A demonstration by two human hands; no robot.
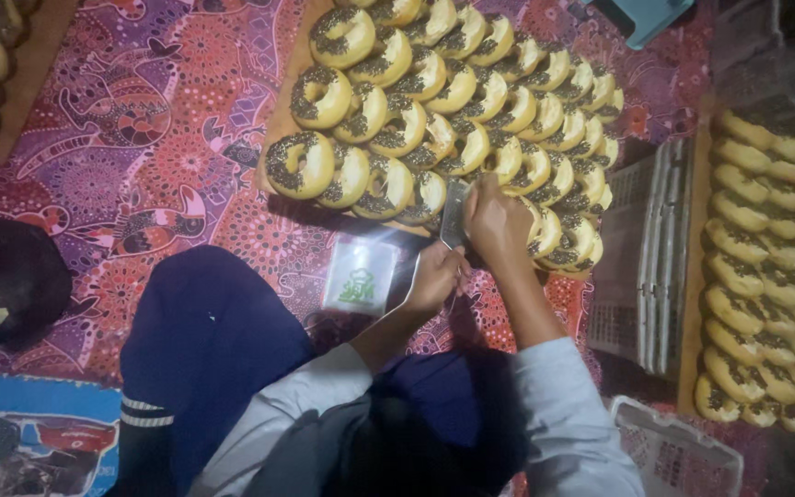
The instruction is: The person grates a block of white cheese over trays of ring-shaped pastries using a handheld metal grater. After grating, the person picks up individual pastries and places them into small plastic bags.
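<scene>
Three boards of ring doughnuts (388,101) show, one small clear bag (359,274), and two hands.

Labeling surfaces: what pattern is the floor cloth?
Red-purple cloth with dotted animal motifs; head view.

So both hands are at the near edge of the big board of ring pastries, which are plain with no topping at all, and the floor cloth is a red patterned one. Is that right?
Not quite. The head view shows the ring pastries carry a dark sprinkled topping; they are not plain. The rest holds: the left hand and right hand are at the board's near edge, over a red patterned cloth.
</scene>
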